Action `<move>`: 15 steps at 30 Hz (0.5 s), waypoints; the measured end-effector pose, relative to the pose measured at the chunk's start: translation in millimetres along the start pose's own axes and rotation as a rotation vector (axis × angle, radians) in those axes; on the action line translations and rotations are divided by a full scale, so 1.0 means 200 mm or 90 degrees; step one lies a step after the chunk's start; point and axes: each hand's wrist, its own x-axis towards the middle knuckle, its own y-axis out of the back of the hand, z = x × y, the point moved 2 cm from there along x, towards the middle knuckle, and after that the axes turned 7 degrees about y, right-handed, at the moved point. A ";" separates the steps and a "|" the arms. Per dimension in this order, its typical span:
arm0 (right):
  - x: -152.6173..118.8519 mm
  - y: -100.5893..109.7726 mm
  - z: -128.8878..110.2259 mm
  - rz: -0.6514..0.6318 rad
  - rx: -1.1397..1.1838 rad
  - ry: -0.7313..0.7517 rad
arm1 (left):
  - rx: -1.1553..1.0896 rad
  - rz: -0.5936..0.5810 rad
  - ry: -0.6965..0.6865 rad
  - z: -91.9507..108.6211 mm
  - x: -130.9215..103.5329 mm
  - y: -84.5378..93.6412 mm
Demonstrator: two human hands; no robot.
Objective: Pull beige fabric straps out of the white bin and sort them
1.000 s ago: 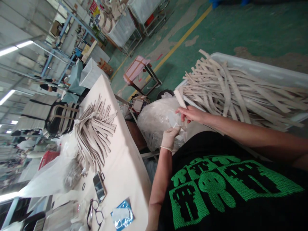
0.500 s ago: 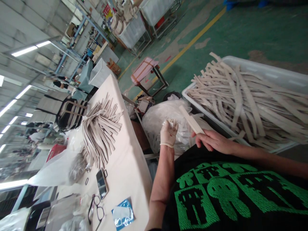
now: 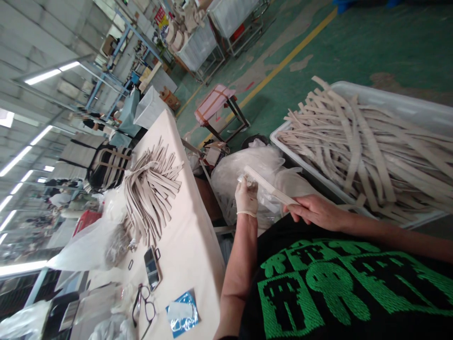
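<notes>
My right hand [image 3: 314, 211] is bare and pinches one end of a flat beige fabric strap [image 3: 271, 188]. The strap slants up and left, its far end beside the fingers of my left hand [image 3: 247, 199]. A pale glove covers my left hand. Its fingers are curled around something small and whitish that I cannot make out. Whether the strap touches the glove is unclear. Many similar straps [image 3: 368, 141] fill a white plastic tub [image 3: 385, 97] on the right. Another bundle of straps [image 3: 150, 189] lies on the cream-covered table [image 3: 191, 245] to the left.
Clear plastic bags [image 3: 230, 172] bulge behind my hands. On the table are a phone [image 3: 152, 269], eyeglasses [image 3: 145, 302] and a blue packet [image 3: 182, 314]. A pink-topped stool [image 3: 214, 101] stands on the green floor. A person [image 3: 92, 122] is in the far background.
My right hand has brought the strap left and slightly down, so its end now lies by my gloved left hand. The left fingers have turned slightly. The view has shifted a little.
</notes>
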 end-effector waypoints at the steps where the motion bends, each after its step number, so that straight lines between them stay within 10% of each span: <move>1: 0.00 0.00 0.00 -0.006 -0.014 0.004 | -0.017 0.004 -0.005 0.01 0.00 0.00; 15: -0.07 0.02 0.07 -0.024 -0.346 0.105 | -0.211 0.064 0.039 0.07 -0.05 -0.02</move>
